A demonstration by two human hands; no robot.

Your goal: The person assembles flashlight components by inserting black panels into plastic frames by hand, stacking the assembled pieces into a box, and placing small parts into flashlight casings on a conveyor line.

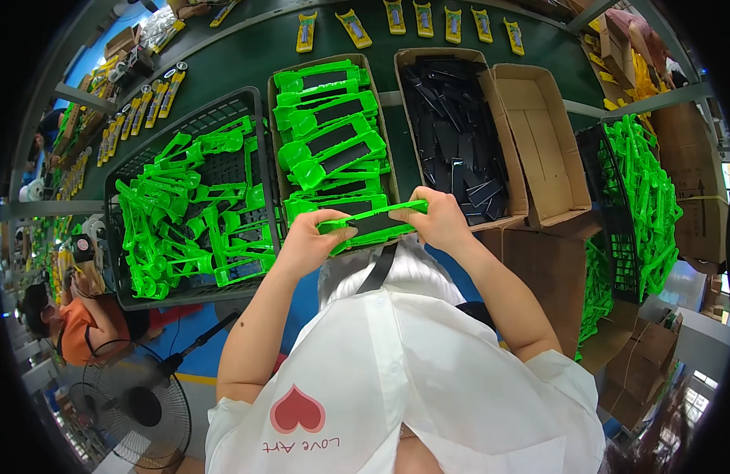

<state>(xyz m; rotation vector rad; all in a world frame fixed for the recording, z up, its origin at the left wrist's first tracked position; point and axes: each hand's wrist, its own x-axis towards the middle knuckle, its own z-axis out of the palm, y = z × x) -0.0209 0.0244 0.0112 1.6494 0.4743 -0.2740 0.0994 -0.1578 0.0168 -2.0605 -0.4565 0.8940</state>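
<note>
Close in front of my chest, I hold a bright green plastic frame level between both hands. A dark rectangular panel lies within it. My left hand pinches its left end, the thumb resting on it. On the other end, my right hand is closed with thumb and fingers. Just beyond my hands, a cardboard box holds stacked green frames, several showing dark panels inside. Right of it, an open carton contains loose black panels.
A black crate of green frames stands left; another crate of green pieces is at right. Yellow-and-grey units line the green work surface. A fan and a person in orange are lower left.
</note>
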